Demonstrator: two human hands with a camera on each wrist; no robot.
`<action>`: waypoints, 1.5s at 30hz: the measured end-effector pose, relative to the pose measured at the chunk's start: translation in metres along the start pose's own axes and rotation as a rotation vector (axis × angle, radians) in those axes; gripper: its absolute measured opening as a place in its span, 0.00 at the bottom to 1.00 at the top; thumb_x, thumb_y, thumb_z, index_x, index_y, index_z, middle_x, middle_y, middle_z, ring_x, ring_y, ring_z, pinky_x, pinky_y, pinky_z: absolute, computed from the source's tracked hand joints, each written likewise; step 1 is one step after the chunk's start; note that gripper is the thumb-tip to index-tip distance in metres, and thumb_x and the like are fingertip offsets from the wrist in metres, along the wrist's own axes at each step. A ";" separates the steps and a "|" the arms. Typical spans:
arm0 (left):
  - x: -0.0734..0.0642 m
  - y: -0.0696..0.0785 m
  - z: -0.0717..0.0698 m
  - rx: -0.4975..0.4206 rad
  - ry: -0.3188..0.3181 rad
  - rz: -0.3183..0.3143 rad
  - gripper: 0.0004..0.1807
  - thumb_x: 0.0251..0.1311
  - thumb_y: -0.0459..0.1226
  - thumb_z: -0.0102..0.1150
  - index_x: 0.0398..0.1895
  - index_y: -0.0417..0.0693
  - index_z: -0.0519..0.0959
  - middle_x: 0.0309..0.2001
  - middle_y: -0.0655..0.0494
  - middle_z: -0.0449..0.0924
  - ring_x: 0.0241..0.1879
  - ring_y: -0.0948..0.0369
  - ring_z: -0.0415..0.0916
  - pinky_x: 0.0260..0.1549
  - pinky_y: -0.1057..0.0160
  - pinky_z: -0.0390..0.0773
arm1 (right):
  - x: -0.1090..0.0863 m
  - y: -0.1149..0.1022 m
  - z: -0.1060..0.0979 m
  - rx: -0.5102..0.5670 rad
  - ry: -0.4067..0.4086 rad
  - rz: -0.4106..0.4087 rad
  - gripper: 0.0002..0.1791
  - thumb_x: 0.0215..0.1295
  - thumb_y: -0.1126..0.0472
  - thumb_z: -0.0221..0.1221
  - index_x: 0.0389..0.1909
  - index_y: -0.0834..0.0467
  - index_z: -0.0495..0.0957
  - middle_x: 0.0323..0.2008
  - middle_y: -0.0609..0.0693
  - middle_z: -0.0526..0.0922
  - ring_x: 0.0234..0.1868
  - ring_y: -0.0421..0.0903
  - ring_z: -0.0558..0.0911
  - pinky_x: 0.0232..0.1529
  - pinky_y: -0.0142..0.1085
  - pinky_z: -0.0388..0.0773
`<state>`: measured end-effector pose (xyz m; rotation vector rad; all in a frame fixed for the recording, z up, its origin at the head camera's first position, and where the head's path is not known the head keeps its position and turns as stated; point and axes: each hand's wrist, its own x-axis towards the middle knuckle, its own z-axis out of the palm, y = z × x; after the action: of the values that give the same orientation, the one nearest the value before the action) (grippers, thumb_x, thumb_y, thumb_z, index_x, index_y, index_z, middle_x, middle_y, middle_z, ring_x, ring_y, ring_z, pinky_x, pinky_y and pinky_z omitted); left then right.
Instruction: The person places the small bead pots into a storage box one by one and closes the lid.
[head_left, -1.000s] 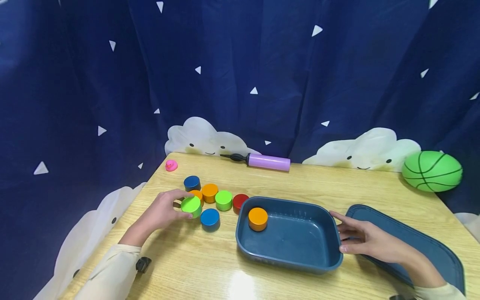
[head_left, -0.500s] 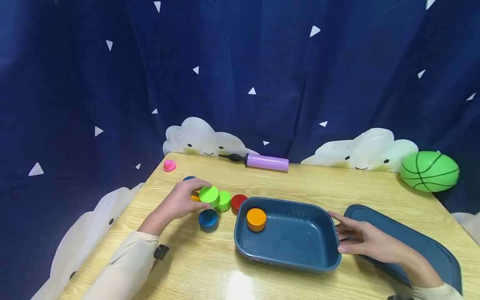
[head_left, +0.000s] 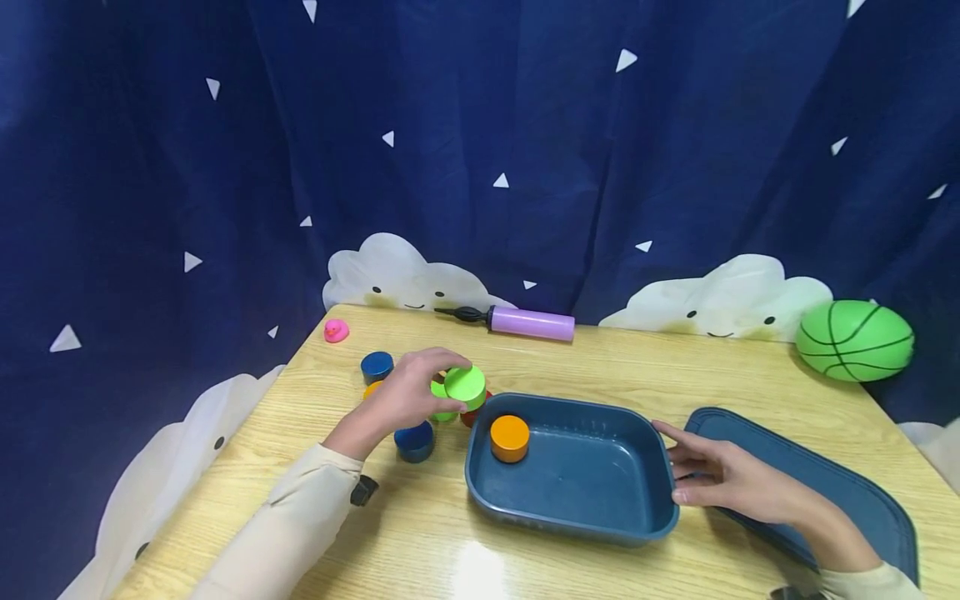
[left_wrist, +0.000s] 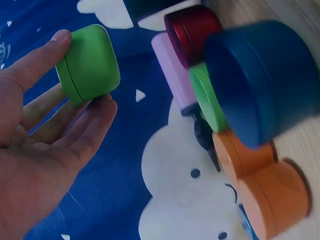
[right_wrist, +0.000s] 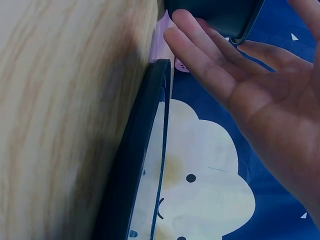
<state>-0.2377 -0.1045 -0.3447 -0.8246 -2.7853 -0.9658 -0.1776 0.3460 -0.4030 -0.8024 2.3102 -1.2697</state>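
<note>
In the head view my left hand pinches a small light-green round tin between thumb and fingers, lifted above the other tins. The left wrist view shows that green tin with a lid seam around it. Beneath the hand lie a second green tin, a partly covered red tin, a blue tin and orange ones. My right hand rests its extended fingers against the right wall of a dark blue box. An orange tin sits inside the box at the left.
A flat dark blue lid lies on the wooden table under the right forearm. Along the back are a pink rubber duck, a purple hand pump and a green ball. Another blue tin stands behind the left hand.
My left hand has carried the green tin to the right, from the left of the group to above the red tin beside the box. The right hand stays at the box.
</note>
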 end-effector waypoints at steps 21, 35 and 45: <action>0.023 0.032 0.038 -0.048 -0.129 0.141 0.29 0.52 0.40 0.77 0.59 0.45 0.81 0.57 0.51 0.83 0.53 0.55 0.80 0.54 0.56 0.82 | 0.003 -0.001 0.000 -0.008 0.002 0.004 0.44 0.72 0.62 0.60 0.80 0.63 0.45 0.60 0.72 0.75 0.56 0.34 0.81 0.53 0.27 0.80; 0.028 0.042 0.062 0.055 -0.226 0.148 0.29 0.52 0.43 0.78 0.58 0.49 0.82 0.57 0.56 0.83 0.54 0.59 0.78 0.57 0.64 0.79 | 0.001 0.001 0.000 0.021 -0.011 -0.006 0.44 0.72 0.63 0.59 0.80 0.64 0.43 0.61 0.75 0.73 0.57 0.35 0.81 0.53 0.28 0.80; 0.030 0.045 0.073 0.089 -0.264 0.160 0.29 0.51 0.43 0.78 0.57 0.48 0.82 0.57 0.54 0.83 0.55 0.58 0.78 0.58 0.64 0.79 | 0.001 0.001 0.000 0.019 -0.011 -0.003 0.45 0.72 0.62 0.59 0.80 0.65 0.43 0.61 0.75 0.73 0.56 0.35 0.82 0.53 0.27 0.80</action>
<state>-0.2329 -0.0174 -0.3711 -1.2200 -2.8920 -0.7499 -0.1786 0.3455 -0.4036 -0.8052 2.2855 -1.2836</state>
